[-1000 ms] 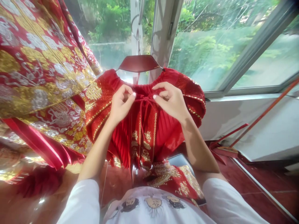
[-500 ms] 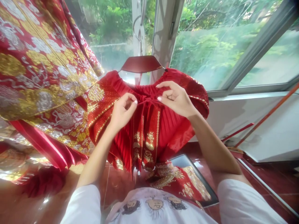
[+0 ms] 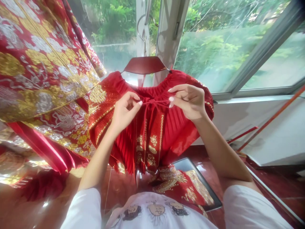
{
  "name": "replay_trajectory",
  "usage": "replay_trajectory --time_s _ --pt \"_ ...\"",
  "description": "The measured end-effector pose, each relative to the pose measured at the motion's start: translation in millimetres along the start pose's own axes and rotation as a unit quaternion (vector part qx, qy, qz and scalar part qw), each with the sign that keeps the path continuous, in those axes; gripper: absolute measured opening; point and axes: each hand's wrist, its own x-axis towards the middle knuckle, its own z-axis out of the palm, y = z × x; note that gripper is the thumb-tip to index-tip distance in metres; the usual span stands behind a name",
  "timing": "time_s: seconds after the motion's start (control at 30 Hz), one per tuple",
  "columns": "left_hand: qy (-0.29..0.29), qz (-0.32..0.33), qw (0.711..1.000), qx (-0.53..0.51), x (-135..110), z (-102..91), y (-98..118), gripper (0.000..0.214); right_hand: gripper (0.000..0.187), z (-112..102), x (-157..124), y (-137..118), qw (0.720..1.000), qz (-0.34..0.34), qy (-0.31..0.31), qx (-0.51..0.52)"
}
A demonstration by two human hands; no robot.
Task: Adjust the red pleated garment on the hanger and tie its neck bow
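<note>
A red pleated skirt (image 3: pixel 176 127) with gold-trimmed panels hangs by its gathered waistband from a dark red hanger (image 3: pixel 145 65). At the waist's front, a thin red drawstring (image 3: pixel 152 101) is tied in a bow, its loose ends dangling down. My left hand (image 3: pixel 125 111) pinches the bow's left loop between thumb and forefinger. On the other side, my right hand (image 3: pixel 188 100) pinches the right loop. The string runs taut between both hands, just in front of the fabric.
Embroidered red, gold and silver garments (image 3: pixel 45 70) hang at the left. On the red tiled floor, a black tray (image 3: pixel 215 198) holds a folded red-and-gold garment (image 3: pixel 176 181). Windows (image 3: pixel 214 57) stand behind, and a reddish pole (image 3: pixel 271 117) leans at the right.
My right hand has moved to the right, drawing the right loop outward. The string looks straighter and tighter. My left hand stays nearly where it was.
</note>
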Motion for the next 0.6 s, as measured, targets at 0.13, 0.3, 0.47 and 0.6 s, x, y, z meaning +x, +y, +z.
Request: replay_trajectory --time_s 0.13,0.3,0.47,0.6 --pt "-0.007 -0.010 1.000 -0.020 0.7 -3.4 -8.7 0.016 0.024 -1.6 -0.5 4.4 0.999 0.010 0.003 -0.040" --pt "0.046 0.017 0.997 0.051 11.5 -15.3 0.0 0.024 0.024 -2.5 -7.8 -6.3 0.994 0.003 0.062 -0.094" --pt "0.144 0.084 0.950 0.263 34.4 -65.8 2.3 0.040 0.014 -29.2 -9.6 -22.1 0.938 -0.092 0.247 -0.224" --pt "0.107 0.022 0.938 0.329 33.4 -86.2 -24.0 0.049 0.027 -59.6 -7.5 -0.1 0.924 0.001 0.183 -0.336"
